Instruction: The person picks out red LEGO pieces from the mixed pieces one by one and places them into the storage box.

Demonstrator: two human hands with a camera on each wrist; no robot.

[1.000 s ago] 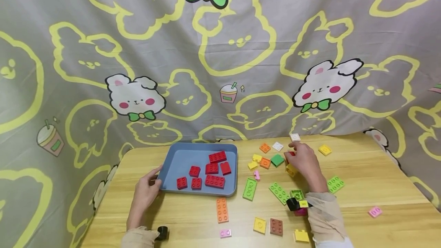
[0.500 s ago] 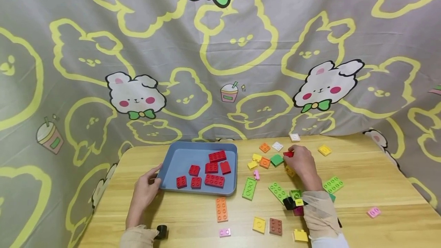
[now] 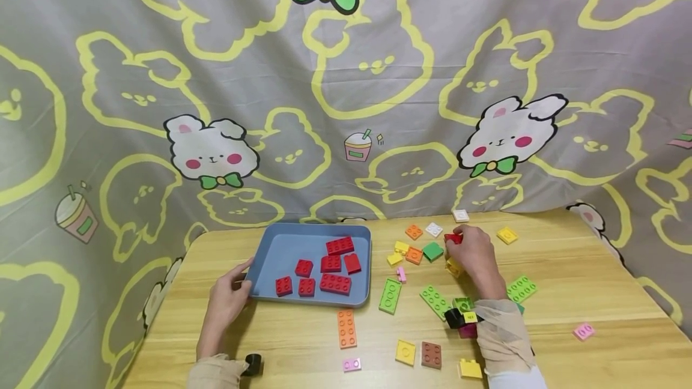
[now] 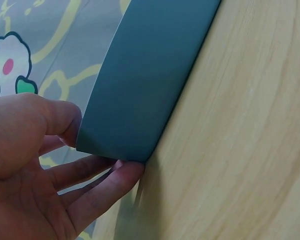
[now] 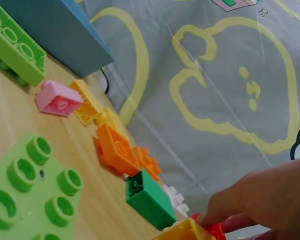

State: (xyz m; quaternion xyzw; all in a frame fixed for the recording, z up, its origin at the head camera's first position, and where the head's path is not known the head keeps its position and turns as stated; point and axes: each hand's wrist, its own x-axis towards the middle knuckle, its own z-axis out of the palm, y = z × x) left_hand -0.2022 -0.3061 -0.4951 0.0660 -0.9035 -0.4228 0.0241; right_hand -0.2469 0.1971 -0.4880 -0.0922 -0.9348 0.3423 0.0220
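Since a second ago, our right hand (image 3: 471, 254) has drawn back a little from the white tile toward the middle of the pile, and now has a red brick (image 3: 453, 238) pinched at its fingertips; the left hand has not shifted.

Nearest us, at about 7 o'clock, the left hand (image 3: 227, 302) holds the corner of the tray (image 3: 281, 245), thumb on the rim and fingers beneath. If that hold slackens, we judge the tray could slide on the worktop (image 3: 567, 275) when a brick drops in.

Farther out, at about 1 o'clock, the red brick sits just above a yellow brick (image 5: 187, 231) and close by the green brick (image 3: 433, 251). The pinch looks shallow, so the brick could slip, or the knuckles could knock its neighbours out of place.
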